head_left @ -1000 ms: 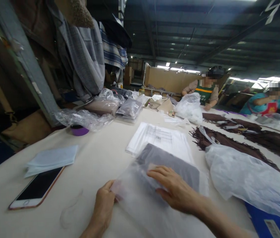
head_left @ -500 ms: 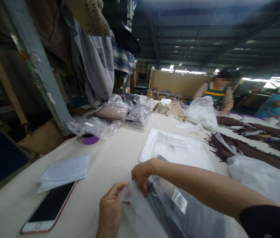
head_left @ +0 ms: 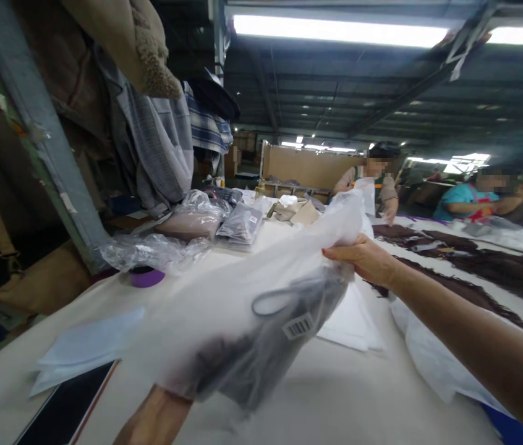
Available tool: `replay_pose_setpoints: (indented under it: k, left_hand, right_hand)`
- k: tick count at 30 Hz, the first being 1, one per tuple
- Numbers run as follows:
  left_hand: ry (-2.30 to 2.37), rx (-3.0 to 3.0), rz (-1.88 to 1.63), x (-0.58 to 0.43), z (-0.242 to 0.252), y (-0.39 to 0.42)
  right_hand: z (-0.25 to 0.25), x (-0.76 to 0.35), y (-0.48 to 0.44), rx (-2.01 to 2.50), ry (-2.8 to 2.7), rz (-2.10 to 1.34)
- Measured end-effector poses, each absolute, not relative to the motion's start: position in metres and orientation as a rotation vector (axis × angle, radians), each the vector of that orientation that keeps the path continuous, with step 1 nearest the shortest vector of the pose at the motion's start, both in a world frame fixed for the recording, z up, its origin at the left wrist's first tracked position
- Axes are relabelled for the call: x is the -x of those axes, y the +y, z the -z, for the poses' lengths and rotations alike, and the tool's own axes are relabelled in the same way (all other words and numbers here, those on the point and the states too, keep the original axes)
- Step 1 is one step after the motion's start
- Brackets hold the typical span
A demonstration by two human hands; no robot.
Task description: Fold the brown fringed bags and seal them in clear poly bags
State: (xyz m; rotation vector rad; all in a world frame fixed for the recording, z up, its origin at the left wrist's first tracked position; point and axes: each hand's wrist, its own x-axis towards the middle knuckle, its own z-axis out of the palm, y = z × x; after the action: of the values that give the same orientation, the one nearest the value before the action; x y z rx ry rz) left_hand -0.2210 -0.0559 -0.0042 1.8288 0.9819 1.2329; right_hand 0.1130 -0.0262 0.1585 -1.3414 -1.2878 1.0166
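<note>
A frosted plastic bag (head_left: 261, 266) hangs tilted over the pale table (head_left: 335, 402), with a dark folded item (head_left: 261, 352) and a white barcode label (head_left: 297, 326) showing through it. My right hand (head_left: 366, 259) pinches the bag's upper right part between thumb and fingers. At the lower left my left hand (head_left: 159, 414) reaches into or behind the bag near the dark item; the plastic blurs its fingers, so their grip is unclear. White printed sheets or bags (head_left: 352, 318) lie behind the bag.
A phone (head_left: 69, 405) and light blue sheets (head_left: 89, 340) lie at left. Beyond are a purple tape roll (head_left: 147, 277), wrapped packages (head_left: 240, 224) and hanging clothes (head_left: 162, 136). Brown fringed fabric (head_left: 465, 284) is at right. Two people (head_left: 389, 194) work across the table.
The bag with the dark item has been raised off the table. My right hand has moved up and right, my left hand down and left. The view has shifted.
</note>
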Motion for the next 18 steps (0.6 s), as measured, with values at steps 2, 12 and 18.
replay_pose_setpoints:
  k: [2,12,18]
  left_hand:
    - [0.893,-1.599,-1.227,0.209,-0.02,-0.047]
    - [0.932,-1.312,-0.987,0.146,-0.102,-0.03]
    - [0.889,-1.561,-0.846,0.113,-0.107,-0.011]
  right_hand:
    - [-0.151,-0.121,-0.05,1.315,-1.141,-0.97]
    - [-0.115,-0.169,-0.164,1.398,-0.899,-0.777]
    - [-0.095,-0.193,-0.163,1.477,-0.955,-0.608]
